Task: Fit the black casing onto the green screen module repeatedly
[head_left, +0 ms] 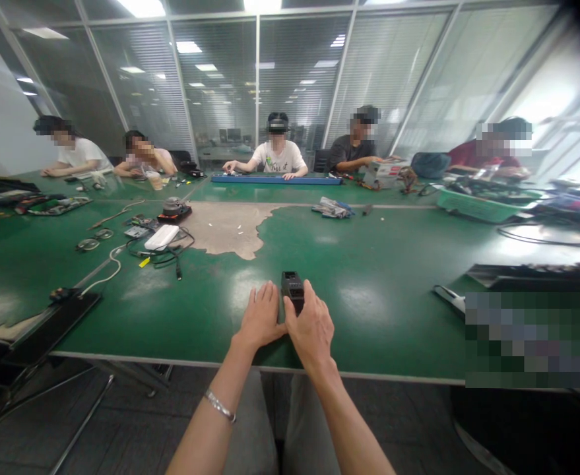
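- A green desk (pixel 383 316) stands before a glass wall (pixel 220 92).
- Step in hand, seemingly: steadying a black device (pixel 290 278) (its underside is hidden); lifting it would call for a firm hold.
- The right hand (pixel 314 326) clasps its near part; the far end juts forward.
- The left hand (pixel 260 318) lies flat just beside, gripping nothing visible.
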`<state>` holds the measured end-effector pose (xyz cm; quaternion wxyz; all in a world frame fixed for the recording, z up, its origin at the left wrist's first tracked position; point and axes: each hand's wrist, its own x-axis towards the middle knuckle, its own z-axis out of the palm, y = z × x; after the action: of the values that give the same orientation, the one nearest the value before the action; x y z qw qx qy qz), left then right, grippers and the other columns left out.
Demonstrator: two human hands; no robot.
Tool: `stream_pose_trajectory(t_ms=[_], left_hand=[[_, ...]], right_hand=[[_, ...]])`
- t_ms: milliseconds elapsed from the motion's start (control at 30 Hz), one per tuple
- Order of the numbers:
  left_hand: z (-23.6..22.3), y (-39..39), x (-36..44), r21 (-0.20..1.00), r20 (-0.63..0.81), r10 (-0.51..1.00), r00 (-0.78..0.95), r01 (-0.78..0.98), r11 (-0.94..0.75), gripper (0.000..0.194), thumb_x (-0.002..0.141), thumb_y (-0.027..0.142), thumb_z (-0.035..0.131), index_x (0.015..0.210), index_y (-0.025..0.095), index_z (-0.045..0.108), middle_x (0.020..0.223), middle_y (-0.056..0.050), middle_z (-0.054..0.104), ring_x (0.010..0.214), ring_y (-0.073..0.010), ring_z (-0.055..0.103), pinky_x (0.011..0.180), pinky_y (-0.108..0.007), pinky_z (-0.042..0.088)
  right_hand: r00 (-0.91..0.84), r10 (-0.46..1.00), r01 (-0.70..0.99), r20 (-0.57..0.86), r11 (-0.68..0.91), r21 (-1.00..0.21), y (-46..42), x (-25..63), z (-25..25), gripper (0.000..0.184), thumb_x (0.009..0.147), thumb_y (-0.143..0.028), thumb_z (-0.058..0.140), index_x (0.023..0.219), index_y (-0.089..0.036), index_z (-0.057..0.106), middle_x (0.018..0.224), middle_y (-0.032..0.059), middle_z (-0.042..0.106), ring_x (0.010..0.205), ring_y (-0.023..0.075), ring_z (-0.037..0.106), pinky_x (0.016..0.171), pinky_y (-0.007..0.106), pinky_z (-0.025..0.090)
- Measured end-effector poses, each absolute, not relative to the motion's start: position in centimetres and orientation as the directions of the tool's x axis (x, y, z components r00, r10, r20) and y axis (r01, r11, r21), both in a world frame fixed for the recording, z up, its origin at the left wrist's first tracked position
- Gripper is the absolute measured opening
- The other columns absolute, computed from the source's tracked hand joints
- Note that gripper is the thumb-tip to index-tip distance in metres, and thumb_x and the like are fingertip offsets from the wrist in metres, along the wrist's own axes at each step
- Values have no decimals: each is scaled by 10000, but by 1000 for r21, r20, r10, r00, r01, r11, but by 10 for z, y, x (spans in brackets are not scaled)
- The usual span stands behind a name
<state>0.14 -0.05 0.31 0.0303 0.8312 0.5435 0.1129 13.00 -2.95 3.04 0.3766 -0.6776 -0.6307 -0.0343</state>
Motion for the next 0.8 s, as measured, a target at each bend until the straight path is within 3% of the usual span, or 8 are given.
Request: stream_pose_trajectory(t_ms=[267, 600, 800], left_hand=[[6, -2, 2, 180, 157, 915, 372, 900, -397, 849, 820, 508, 477, 1469, 9, 253, 1601, -231, 133, 1490, -313, 102, 1201, -479, 106], [5, -1, 2, 146, 144, 914, 380, 905, -399, 793, 844, 474, 474, 1489, 64, 263, 1598, -180, 204, 1483, -305, 144, 1201, -490, 104], [3, 0, 2, 119, 157, 900, 407, 897, -427, 717, 904, 475, 406, 1494, 90, 274, 1599, -158, 219, 1487, -290, 134, 1193, -519, 122]], right_hand=[[195, 858, 895, 474, 42, -445, -38, 133, 10, 599, 910, -400, 508, 1415, -90, 422, 1182, 160, 659, 1054, 296, 592, 866, 385, 476], [183, 846, 873, 501, 94, -478, -31, 135, 11, 780, 864, -482, 550, 1471, -52, 316, 1237, 207, 622, 1091, 320, 567, 894, 426, 468], [174, 859, 876, 482, 88, -473, -29, 135, 14, 668, 901, -422, 510, 1449, -67, 367, 1218, 187, 641, 1059, 301, 594, 889, 406, 477]])
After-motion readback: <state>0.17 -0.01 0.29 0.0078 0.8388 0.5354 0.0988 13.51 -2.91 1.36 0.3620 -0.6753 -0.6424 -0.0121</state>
